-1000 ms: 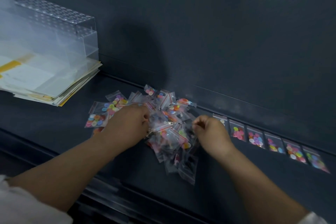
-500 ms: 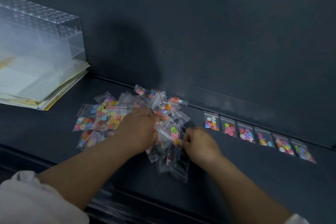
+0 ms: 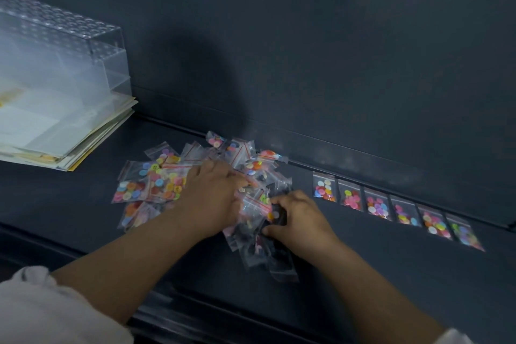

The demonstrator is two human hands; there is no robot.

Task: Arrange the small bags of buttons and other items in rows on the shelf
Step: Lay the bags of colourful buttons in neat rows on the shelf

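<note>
A loose pile of small clear bags (image 3: pixel 156 179) with coloured buttons and darker items lies in the middle of the dark shelf (image 3: pixel 363 274). My left hand (image 3: pixel 215 198) rests on top of the pile, fingers spread toward the right. My right hand (image 3: pixel 300 222) is at the pile's right edge, with thumb and fingers pinching a dark small bag (image 3: pixel 279 215). To the right, a row of several button bags (image 3: pixel 377 207) lies side by side along the back of the shelf.
A clear plastic box (image 3: pixel 64 56) stands on a stack of papers (image 3: pixel 69 131) at the far left. A dark back panel (image 3: pixel 335 64) rises behind the shelf. The shelf's front lip (image 3: pixel 195 307) runs below my arms.
My right hand has moved left into the pile's edge and closed on a dark bag. My left hand has slid right across the top of the pile.
</note>
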